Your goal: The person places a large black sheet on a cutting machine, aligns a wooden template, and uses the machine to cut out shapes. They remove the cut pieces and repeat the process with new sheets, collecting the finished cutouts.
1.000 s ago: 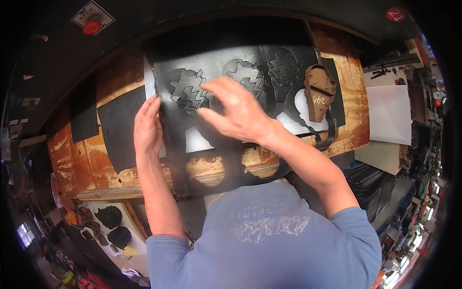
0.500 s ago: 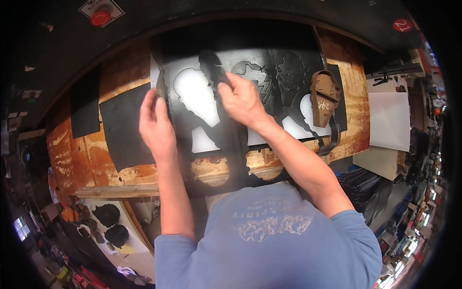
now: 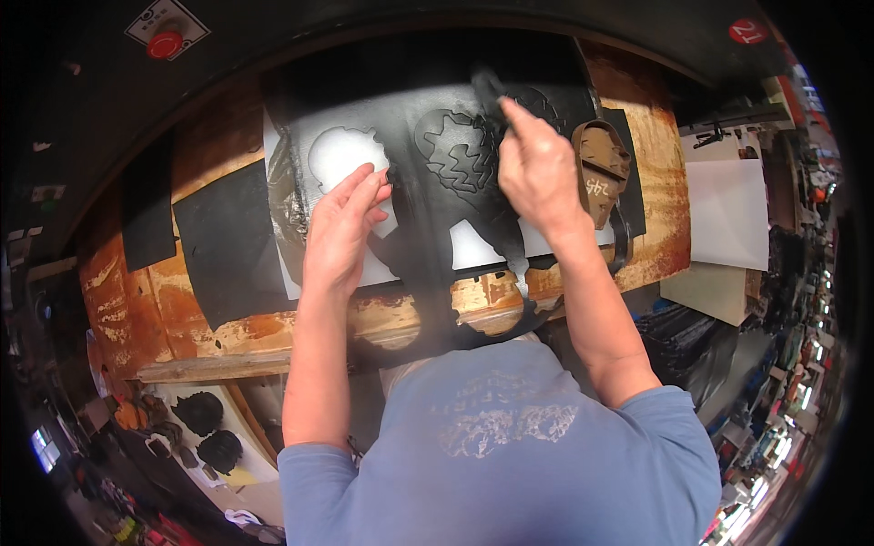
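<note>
A black sheet (image 3: 419, 205) with shaped cut-outs lies on a white board, partly over the table's front edge. My left hand (image 3: 341, 227) hovers beside a white-showing opening (image 3: 341, 155), its fingers drawn together. Whatever may be between those fingertips is hidden. Farther right, my right hand (image 3: 542, 173) is closed around a dark, elongated piece (image 3: 487, 84), smeared by motion, that points up and away. Under and left of this hand, jagged cut outlines (image 3: 452, 150) mark the sheet. A brown sole-shaped cutting die (image 3: 601, 177) rests just right of my right hand.
Black sheets (image 3: 228, 237) lie on the worn wooden table (image 3: 660, 164) at the left. A dark machine beam with a red button (image 3: 166, 45) spans the far side. White sheets (image 3: 726, 209) stand at the right. Black cut pieces (image 3: 198, 412) lie on a lower surface at left.
My right hand moved right with the dark piece, from above the left opening to the right-hand outlines. My left hand shifted right from the sheet's left edge, and its fingers closed together.
</note>
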### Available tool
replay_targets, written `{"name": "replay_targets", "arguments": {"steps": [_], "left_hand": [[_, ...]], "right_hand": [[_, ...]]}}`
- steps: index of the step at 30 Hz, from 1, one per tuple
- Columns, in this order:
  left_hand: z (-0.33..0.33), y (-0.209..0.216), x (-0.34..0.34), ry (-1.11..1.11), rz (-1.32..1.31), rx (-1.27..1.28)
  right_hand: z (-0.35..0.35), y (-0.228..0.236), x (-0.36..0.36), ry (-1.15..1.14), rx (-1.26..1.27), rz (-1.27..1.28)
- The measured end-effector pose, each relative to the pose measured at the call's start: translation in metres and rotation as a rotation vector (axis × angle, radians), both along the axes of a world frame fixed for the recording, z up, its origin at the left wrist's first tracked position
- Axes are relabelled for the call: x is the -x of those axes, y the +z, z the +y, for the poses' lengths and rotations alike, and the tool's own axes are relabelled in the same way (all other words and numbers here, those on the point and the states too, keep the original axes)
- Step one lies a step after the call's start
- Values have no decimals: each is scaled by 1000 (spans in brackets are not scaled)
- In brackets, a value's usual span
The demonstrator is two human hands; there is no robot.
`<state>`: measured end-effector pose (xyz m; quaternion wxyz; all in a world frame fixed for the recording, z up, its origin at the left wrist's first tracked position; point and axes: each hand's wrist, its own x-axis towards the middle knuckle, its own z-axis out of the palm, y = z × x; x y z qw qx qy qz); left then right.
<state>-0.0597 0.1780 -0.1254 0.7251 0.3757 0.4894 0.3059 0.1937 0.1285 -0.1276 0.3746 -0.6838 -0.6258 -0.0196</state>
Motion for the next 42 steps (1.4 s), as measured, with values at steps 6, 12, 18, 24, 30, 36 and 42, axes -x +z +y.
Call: {"name": "replay_targets", "arguments": {"steps": [6, 12, 18, 24, 30, 36, 42], "left_hand": [[25, -12, -7, -77, -128, 74], [40, -31, -14, -187, -533, 296], [48, -38, -32, -292, -785, 389], [43, -34, -48, -264, -710, 353], [12, -17, -43, 217, 135, -109], [-26, -17, -46, -19, 150, -578], [-28, -48, -62, -285, 666, -1352]], "right_hand": [[-13, -29, 28, 116, 62, -16], [-12, -35, 29, 116, 70, -31], [-12, -33, 31, 77, 123, 53], [-7, -32, 19, 74, 37, 237], [-11, -40, 12, 12, 5, 309], [-16, -45, 11, -100, 27, 553], [-26, -44, 9, -126, -28, 608]]}}
